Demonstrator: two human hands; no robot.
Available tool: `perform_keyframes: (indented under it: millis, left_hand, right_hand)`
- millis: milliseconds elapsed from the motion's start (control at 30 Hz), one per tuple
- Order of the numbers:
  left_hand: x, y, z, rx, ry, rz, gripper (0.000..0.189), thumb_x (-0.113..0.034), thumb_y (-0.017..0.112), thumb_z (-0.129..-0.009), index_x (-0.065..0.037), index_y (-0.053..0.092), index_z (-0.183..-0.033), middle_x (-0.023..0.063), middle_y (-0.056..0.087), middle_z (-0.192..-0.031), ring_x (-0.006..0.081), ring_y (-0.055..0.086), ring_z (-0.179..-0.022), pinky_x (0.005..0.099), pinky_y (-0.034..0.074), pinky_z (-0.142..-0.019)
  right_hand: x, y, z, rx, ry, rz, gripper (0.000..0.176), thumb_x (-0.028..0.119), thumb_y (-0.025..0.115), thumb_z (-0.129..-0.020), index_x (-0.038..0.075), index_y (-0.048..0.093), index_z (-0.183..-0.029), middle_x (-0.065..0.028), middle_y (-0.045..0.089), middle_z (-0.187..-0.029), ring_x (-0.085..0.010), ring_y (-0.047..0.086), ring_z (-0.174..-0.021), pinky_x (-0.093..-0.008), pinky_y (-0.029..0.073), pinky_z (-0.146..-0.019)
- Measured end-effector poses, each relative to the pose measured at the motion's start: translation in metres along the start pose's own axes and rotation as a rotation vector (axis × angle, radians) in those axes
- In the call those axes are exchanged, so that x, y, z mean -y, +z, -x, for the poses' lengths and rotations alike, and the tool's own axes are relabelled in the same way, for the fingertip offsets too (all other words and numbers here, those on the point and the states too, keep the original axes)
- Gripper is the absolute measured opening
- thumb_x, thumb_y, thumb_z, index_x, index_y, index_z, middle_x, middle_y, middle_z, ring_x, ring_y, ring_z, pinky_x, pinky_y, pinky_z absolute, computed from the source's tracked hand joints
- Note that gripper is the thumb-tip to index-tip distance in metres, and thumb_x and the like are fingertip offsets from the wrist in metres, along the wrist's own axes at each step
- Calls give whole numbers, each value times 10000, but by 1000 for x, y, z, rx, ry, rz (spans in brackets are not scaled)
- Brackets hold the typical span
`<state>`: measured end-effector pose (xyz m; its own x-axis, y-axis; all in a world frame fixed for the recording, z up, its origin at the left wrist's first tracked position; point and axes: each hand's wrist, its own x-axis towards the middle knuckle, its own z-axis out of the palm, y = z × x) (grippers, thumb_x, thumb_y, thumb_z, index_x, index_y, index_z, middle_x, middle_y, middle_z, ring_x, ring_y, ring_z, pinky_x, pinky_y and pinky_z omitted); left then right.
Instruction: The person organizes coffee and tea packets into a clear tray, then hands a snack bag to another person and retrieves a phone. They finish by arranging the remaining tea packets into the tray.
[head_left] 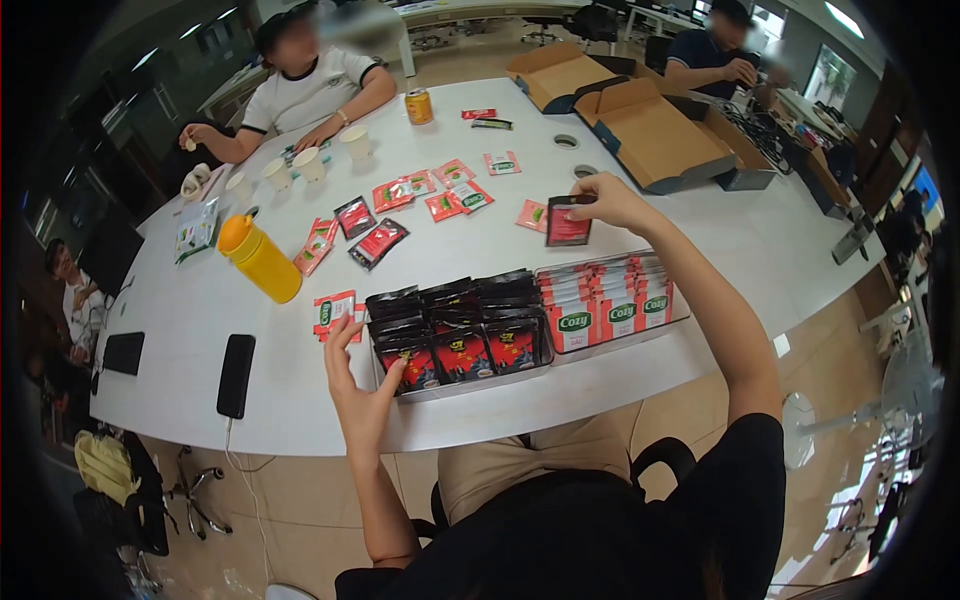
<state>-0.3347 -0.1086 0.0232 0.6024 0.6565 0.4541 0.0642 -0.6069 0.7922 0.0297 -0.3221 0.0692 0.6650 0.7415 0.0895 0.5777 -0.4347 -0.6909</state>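
My right hand pinches a dark sachet with a red label, held upright above the table behind the boxes. My left hand has its fingers apart at the left end of a clear box packed with black and red sachets; its thumb touches the front left sachets. Beside that box on the right is another box filled with red and white Cozy sachets. Loose pink and red sachets and two dark sachets lie behind the boxes. A Cozy sachet is next to my left fingertips.
A yellow bottle, a black phone, paper cups and a can stand or lie on the white table. Open cardboard boxes are at the back right. One person sits across the table, another farther right.
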Motion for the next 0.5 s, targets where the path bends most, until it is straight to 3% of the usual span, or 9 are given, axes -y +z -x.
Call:
perform_keyframes:
  millis: [33, 100, 200, 300, 333, 400, 500]
  left_hand:
    - [-6, 0, 0, -6, 83, -62, 532, -68, 772, -696, -53, 554, -1181, 137, 483, -1356, 314, 444, -1267, 424, 347, -1046]
    - [-19, 3, 2, -57, 211, -153, 451, -18, 735, -720, -50, 590, -1146, 134, 492, -1349, 326, 446, -1264, 438, 333, -1062]
    - [-37, 13, 12, -163, 375, -52, 282, 26, 683, -751, -16, 625, -1024, 164, 574, -1234, 305, 560, -1129, 392, 433, -967]
    - [-59, 22, 21, 156, 354, 339, 241, 90, 584, -796, 2, 598, -1020, 169, 587, -1191, 264, 565, -1117, 380, 436, -971]
    - [-63, 29, 22, 251, 358, 415, 295, 118, 551, -793, 14, 590, -1066, 181, 571, -1212, 264, 561, -1131, 354, 456, -947]
    - [-79, 46, 23, 354, 201, 545, 403, 30, 610, -803, 13, 548, -1201, 190, 565, -1249, 278, 567, -1142, 374, 448, -968]
    - [-88, 66, 26, 477, 53, 816, 648, -149, 578, -906, 10, 262, -1448, 227, 472, -1366, 243, 524, -1193, 348, 478, -941]
  right_hand:
    - [-2, 0, 4, -68, -45, -43, 275, 166, 773, -680, -27, 677, -850, -79, 650, -742, -155, 586, -700, -289, 450, -661]
    - [11, 0, 18, -189, -109, -162, 190, 80, 732, -721, -17, 676, -875, -98, 676, -842, -163, 623, -766, -286, 475, -699]
    - [60, 2, 66, -411, -338, -241, 160, -41, 660, -730, 1, 682, -882, -104, 696, -942, -172, 646, -881, -304, 490, -796]
    - [79, 9, 107, -614, -599, -37, 272, -121, 604, -654, 29, 687, -866, -112, 696, -994, -224, 644, -949, -333, 499, -829]
    - [82, 12, 119, -679, -674, 78, 316, -142, 588, -620, 40, 688, -858, -115, 693, -1005, -250, 641, -960, -344, 504, -827]
    - [88, 20, 141, -716, -758, 94, 352, -133, 577, -551, 51, 689, -829, -94, 681, -1062, -286, 612, -1023, -359, 483, -870]
    - [95, 22, 175, -545, -787, -57, 337, -108, 626, -560, 97, 708, -814, -60, 651, -1132, -281, 583, -1069, -389, 453, -918]
